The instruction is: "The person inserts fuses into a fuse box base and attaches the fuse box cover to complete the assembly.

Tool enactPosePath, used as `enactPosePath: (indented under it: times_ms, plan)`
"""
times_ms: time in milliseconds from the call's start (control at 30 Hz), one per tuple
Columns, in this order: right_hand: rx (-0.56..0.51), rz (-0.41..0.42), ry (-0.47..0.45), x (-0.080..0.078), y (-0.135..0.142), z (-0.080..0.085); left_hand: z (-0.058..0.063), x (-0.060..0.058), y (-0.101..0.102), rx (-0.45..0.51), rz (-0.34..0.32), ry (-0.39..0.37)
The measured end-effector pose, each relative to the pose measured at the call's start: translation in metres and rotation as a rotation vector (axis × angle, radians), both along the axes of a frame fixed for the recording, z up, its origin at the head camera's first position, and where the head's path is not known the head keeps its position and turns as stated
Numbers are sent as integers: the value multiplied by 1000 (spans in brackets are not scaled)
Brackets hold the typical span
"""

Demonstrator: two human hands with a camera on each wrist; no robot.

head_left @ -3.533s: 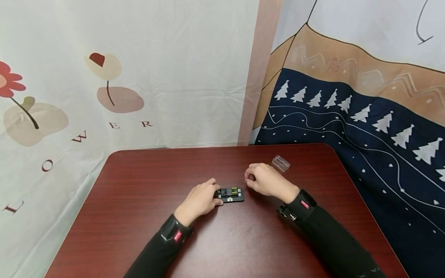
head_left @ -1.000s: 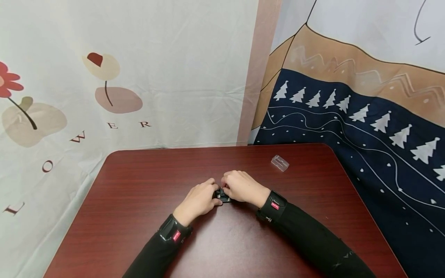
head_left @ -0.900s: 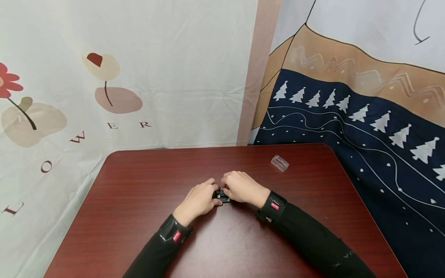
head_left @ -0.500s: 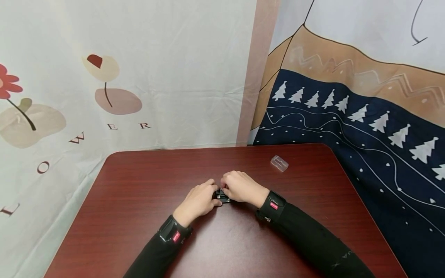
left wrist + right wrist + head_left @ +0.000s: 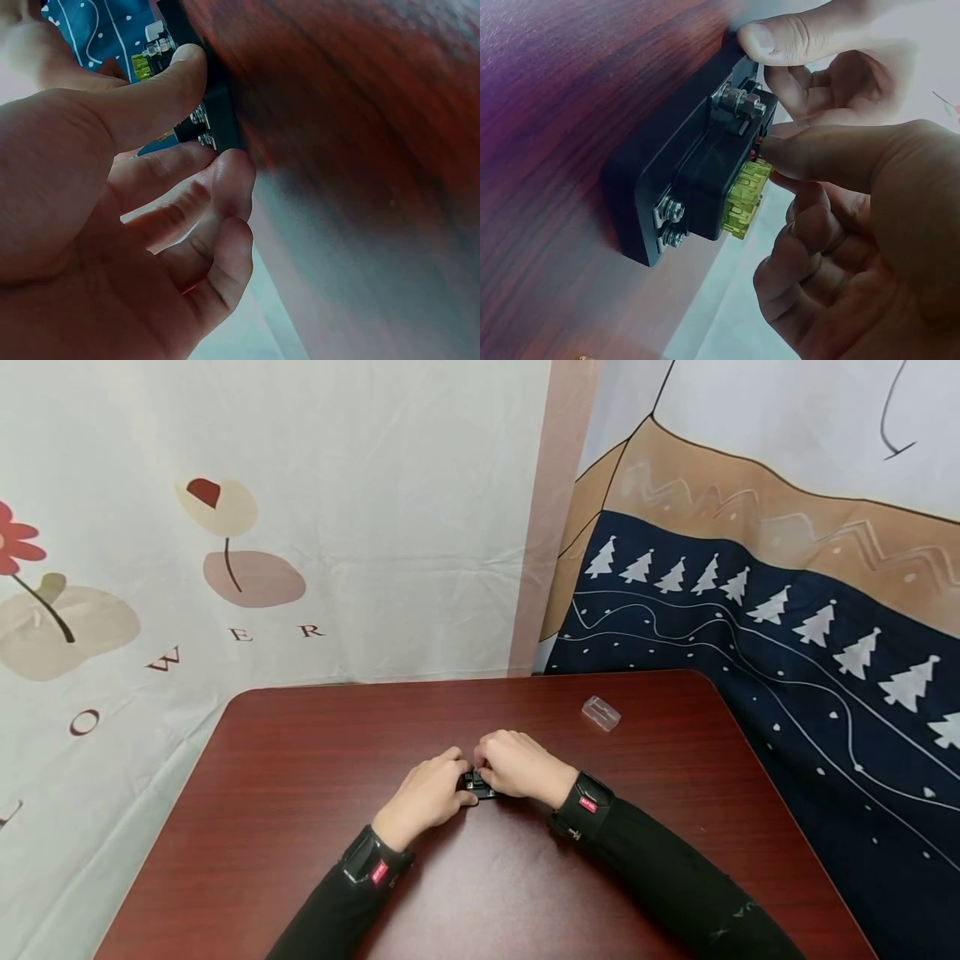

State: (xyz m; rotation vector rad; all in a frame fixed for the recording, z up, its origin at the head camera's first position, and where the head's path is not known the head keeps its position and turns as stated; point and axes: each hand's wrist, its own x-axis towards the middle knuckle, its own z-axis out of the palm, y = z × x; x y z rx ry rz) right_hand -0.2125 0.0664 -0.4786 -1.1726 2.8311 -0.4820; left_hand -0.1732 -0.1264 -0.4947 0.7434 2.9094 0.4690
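Observation:
A black fuse block [image 5: 480, 785] lies on the table between both hands, yellow blade fuses [image 5: 746, 196] seated at one end. Metal terminal screws [image 5: 742, 103] line its edges. My left hand [image 5: 423, 793] grips the other end, the thumb on the near long edge and the fingers on the far one. From the right, my right hand [image 5: 525, 766] reaches over the block, its thumb and index finger pinched together at a slot beside the yellow fuses. The small fuse-like piece between those fingertips is hidden by them. Tiny red parts [image 5: 754, 154] show beside the thumb.
A clear plastic cover [image 5: 602, 713] lies at the back right of the reddish-brown table [image 5: 315, 735]. A small gold-coloured thing [image 5: 586, 358] shows at the bottom of the right wrist view. Printed curtains hang behind the table.
Since 3.5 s ago my right hand has moved left from beside the block onto its fuse end, a small piece in its fingertips then. Over the last second both hands hold almost still.

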Motion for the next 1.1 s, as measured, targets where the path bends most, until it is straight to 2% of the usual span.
enactPosePath:
  times_ms: [267,600,867,1100]
  plan:
    - [8,-1,1,3,0,-2,-1,2,-1,11,4,-6]
    - [-8,25,109,3,14,2,2,3,0,40,-4,16]
    - [-30,-43,86,0,34,4,2,2,-1,15,5,5]
    - [-31,-160,36,-13,62,9,2,1,-1,25,9,3]
